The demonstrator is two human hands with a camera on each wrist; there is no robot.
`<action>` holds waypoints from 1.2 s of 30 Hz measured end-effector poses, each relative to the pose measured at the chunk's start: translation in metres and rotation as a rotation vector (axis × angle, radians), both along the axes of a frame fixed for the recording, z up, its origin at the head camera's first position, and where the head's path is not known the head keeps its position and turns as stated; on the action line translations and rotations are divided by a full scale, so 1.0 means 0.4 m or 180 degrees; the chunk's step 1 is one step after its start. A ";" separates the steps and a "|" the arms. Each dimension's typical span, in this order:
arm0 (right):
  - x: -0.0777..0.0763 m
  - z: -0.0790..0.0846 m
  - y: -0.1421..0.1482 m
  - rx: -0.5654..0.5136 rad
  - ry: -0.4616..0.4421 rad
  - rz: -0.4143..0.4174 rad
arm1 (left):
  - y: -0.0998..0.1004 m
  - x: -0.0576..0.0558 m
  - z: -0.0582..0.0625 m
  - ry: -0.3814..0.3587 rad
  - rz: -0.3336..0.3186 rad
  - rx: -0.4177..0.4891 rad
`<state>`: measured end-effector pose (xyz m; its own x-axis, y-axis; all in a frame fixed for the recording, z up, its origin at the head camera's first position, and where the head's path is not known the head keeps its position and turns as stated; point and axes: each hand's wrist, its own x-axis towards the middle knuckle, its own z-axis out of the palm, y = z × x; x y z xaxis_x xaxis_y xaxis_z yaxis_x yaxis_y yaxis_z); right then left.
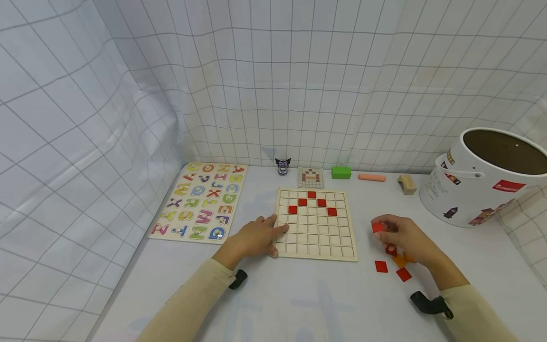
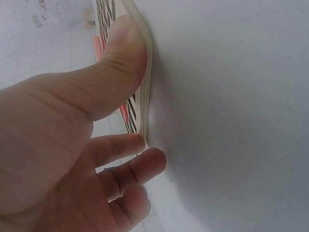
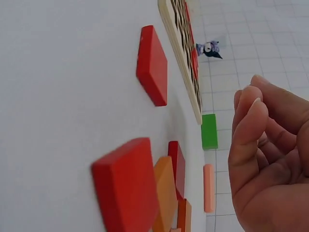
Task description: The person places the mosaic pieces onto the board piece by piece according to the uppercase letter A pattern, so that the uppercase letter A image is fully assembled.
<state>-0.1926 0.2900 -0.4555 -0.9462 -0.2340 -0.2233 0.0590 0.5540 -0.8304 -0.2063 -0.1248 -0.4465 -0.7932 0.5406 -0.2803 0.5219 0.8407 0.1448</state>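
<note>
The square wooden grid board (image 1: 316, 232) lies flat, with several red tiles set in its upper cells. My left hand (image 1: 256, 237) rests at its left edge, index finger over the cells. In the left wrist view, the thumb (image 2: 123, 58) lies on the board's rim (image 2: 146, 87) and the other fingers are loosely bent beside it. My right hand (image 1: 403, 237) pinches a red square tile (image 1: 378, 227) to the right of the board. Fingertips hide that tile in the right wrist view. Below the hand lie loose red tiles (image 1: 403, 274) and orange tiles (image 1: 399, 260).
An alphabet puzzle board (image 1: 196, 202) lies left. Behind the grid board are a small figure (image 1: 283, 166), a pattern card (image 1: 310, 177), a green block (image 1: 341, 172), an orange stick (image 1: 372, 177) and a wooden arch (image 1: 407, 184). A white bucket (image 1: 461, 194) stands at right.
</note>
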 end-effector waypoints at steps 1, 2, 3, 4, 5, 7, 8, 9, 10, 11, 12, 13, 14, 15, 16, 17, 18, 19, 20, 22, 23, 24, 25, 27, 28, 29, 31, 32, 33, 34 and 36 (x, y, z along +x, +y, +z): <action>-0.003 0.001 -0.002 -0.0061 -0.0012 -0.0023 | 0.000 0.000 0.000 0.0000 -0.0001 0.0009; -0.005 0.003 -0.005 -0.0124 -0.0028 -0.0043 | 0.000 0.000 0.000 0.0001 -0.0001 0.0016; -0.008 0.004 -0.009 -0.0183 -0.0045 -0.0057 | -0.001 0.000 -0.001 0.0006 -0.0007 0.0015; -0.012 0.004 -0.012 -0.0234 -0.0054 -0.0068 | -0.001 0.000 -0.001 0.0009 -0.0013 0.0020; -0.016 0.004 -0.017 -0.0264 -0.0062 -0.0077 | -0.001 0.000 -0.001 0.0008 -0.0019 0.0021; -0.025 0.006 -0.029 -0.0336 -0.0097 -0.0101 | -0.001 -0.001 -0.002 0.0015 -0.0034 0.0033; -0.029 0.007 -0.037 -0.0371 -0.0104 -0.0107 | -0.001 -0.001 -0.001 0.0022 -0.0042 0.0032; -0.034 0.007 -0.045 -0.0410 -0.0116 -0.0106 | 0.000 -0.001 0.000 0.0018 -0.0049 0.0029; -0.040 0.007 -0.054 -0.0453 -0.0127 -0.0100 | 0.000 0.000 0.000 0.0016 -0.0050 0.0034; -0.045 0.006 -0.063 -0.0497 -0.0147 -0.0087 | 0.001 0.000 0.001 0.0015 -0.0051 0.0033; -0.051 0.005 -0.073 -0.0533 -0.0161 -0.0070 | 0.002 0.000 0.002 0.0020 -0.0052 0.0035; -0.057 0.004 -0.084 -0.0551 -0.0168 -0.0053 | 0.002 0.000 0.002 0.0016 -0.0053 0.0030; -0.064 0.003 -0.095 -0.0556 -0.0184 -0.0047 | 0.003 0.000 0.003 0.0011 -0.0053 0.0030; -0.071 0.002 -0.106 -0.0579 -0.0213 -0.0053 | 0.004 0.000 0.004 0.0004 -0.0054 0.0034; -0.078 0.001 -0.116 -0.0586 -0.0222 -0.0038 | 0.005 0.000 0.004 0.0005 -0.0053 0.0042; -0.085 -0.001 -0.127 -0.0591 -0.0240 -0.0037 | 0.005 0.001 0.004 -0.0001 -0.0047 0.0042; -0.093 -0.003 -0.137 -0.0597 -0.0251 -0.0035 | 0.006 0.002 0.005 -0.0008 -0.0035 0.0045; -0.100 -0.005 -0.147 -0.0598 -0.0266 -0.0038 | 0.006 0.002 0.005 -0.0019 -0.0021 0.0042; -0.108 -0.007 -0.155 -0.0604 -0.0279 -0.0040 | 0.006 0.002 0.006 -0.0028 -0.0008 0.0041; -0.122 -0.012 -0.172 -0.0587 -0.0289 -0.0032 | 0.004 0.003 0.006 -0.0049 0.0014 0.0047; -0.129 -0.014 -0.180 -0.0578 -0.0300 -0.0047 | 0.002 0.003 0.006 -0.0057 0.0019 0.0049; -0.134 -0.016 -0.187 -0.0554 -0.0295 -0.0039 | 0.001 0.002 0.005 -0.0058 0.0017 0.0051; -0.139 -0.017 -0.193 -0.0506 -0.0275 -0.0010 | -0.001 0.001 0.005 -0.0059 0.0011 0.0058; -0.144 -0.019 -0.205 -0.0381 -0.0232 0.0050 | -0.003 -0.001 0.003 -0.0047 -0.0011 0.0064; -0.146 -0.020 -0.210 -0.0296 -0.0197 0.0085 | -0.002 -0.002 0.001 -0.0039 -0.0021 0.0056; -0.148 -0.022 -0.215 -0.0188 -0.0160 0.0125 | -0.002 -0.003 0.000 -0.0032 -0.0024 0.0047; -0.149 -0.025 -0.223 0.0071 -0.0060 0.0203 | -0.001 -0.003 -0.001 -0.0026 -0.0023 0.0047; -0.150 -0.027 -0.228 0.0185 -0.0019 0.0223 | -0.001 -0.004 -0.002 -0.0019 -0.0027 0.0038; -0.150 -0.029 -0.231 0.0299 0.0033 0.0245 | -0.001 -0.004 -0.003 -0.0011 -0.0027 0.0040; -0.150 -0.031 -0.234 0.0397 0.0077 0.0252 | -0.001 -0.004 -0.003 -0.0011 -0.0027 0.0038; -0.149 -0.032 -0.238 0.0529 0.0149 0.0260 | -0.002 -0.004 -0.005 0.0001 -0.0032 0.0045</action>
<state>-0.2523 0.1949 -0.4684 -0.9359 -0.2739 -0.2216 -0.0282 0.6852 -0.7278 -0.2079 -0.1255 -0.4483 -0.7878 0.5525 -0.2722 0.5303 0.8332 0.1565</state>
